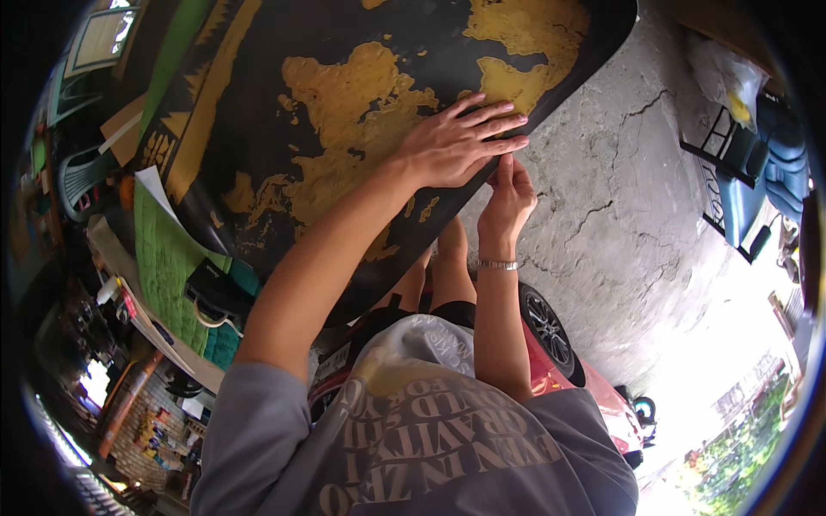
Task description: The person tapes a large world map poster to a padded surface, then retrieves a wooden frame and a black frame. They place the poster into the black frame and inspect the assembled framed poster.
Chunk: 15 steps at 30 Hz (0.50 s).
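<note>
At 2 o'clock, wide stretch of cracked grey concrete floor (594, 163). From 9 round to 1, big dark panel (241, 112) with a rounded corner, gold map (340, 95) across its face; work spot on its right-hand rim, between 1 and 2. At 4, red vehicle (540, 371) with a dark spoked wheel (549, 331). Between 2 and 3, blue padded seat (785, 163). At 9, green quilted cloth (159, 232), left of the panel.

Toward 1, left hand (465, 136) laid palm down on the panel, fingers stretched and a little spread, tips by the rim, nothing clasped. At 2, right hand (509, 199) just below the left fingertips, thumb and forefinger drawn close together at the rim. Anything caught between them: too small to tell. At 3, metal wristband (498, 265) on the right wrist.

Probable step, judging by the pose: fine edge work at the rim. Press flat with the left palm, close beside the pinch, to steady the panel. Work in short, even moves along the rim, right wrist low. Watch for skewing the edge or scraping the gold with the metal band.
</note>
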Available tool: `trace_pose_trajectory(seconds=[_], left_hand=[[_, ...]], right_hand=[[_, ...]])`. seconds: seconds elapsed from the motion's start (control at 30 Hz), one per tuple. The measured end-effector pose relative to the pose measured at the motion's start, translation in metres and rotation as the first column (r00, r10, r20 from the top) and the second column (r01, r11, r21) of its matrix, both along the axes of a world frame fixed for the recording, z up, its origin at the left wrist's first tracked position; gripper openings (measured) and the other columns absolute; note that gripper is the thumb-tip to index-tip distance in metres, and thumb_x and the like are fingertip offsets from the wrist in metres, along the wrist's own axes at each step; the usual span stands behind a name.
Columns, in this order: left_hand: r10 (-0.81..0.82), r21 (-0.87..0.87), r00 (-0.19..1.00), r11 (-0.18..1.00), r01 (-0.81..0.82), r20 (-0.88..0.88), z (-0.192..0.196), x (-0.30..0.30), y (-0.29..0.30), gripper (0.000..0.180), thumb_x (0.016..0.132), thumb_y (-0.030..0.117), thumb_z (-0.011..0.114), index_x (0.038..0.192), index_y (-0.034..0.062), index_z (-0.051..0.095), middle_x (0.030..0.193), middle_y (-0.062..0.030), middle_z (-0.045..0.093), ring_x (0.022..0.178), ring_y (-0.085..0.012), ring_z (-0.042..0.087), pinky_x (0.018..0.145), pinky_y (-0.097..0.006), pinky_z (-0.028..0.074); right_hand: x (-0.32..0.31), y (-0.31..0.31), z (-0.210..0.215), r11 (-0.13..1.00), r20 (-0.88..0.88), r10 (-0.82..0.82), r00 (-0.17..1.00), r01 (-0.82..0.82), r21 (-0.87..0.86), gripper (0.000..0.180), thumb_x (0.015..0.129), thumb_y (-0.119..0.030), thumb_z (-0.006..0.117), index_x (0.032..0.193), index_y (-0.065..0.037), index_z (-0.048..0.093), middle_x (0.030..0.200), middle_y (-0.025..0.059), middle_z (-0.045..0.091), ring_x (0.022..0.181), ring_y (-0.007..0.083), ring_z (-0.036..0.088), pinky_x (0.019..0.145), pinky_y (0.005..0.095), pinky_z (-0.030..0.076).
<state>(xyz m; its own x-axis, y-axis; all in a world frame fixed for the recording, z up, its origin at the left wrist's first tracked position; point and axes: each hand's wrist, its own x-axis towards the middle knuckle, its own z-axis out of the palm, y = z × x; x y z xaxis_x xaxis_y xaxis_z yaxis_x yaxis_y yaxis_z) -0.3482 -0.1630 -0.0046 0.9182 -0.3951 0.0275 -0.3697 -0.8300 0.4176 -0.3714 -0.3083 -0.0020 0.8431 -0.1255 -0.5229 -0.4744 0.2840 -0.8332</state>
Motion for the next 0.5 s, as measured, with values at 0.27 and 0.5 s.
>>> trace_pose_trajectory(seconds=[0.27, 0.5], left_hand=[[-0.001, -0.016, 0.999, 1.0, 0.0, -0.039, 0.005, 0.001, 0.001, 0.046, 0.102, 0.033, 0.049, 0.148, 0.0324, 0.049, 0.162, 0.0062, 0.035, 0.151, -0.0165, 0.029, 0.128, -0.044, 0.017], [0.028, -0.11, 0.999, 0.993, -0.032, -0.037, -0.003, -0.003, -0.001, 0.044, 0.103, 0.031, 0.048, 0.147, 0.0317, 0.05, 0.161, 0.0066, 0.036, 0.151, -0.0164, 0.029, 0.129, -0.042, 0.017]], right_hand=[[-0.006, -0.017, -0.01, 0.961, -0.138, 0.232, 0.963, -0.248, -0.119, 0.019, 0.101, -0.017, 0.064, 0.098, 0.001, 0.067, 0.086, 0.0023, 0.068, 0.075, 0.0074, 0.058, 0.069, 0.0236, 0.049], [-0.002, -0.02, -0.023, 0.962, 0.0, 0.271, 0.962, -0.271, -0.03, 0.026, 0.106, -0.023, 0.056, 0.099, 0.001, 0.065, 0.087, 0.0021, 0.065, 0.077, 0.0083, 0.057, 0.073, 0.0244, 0.05]])
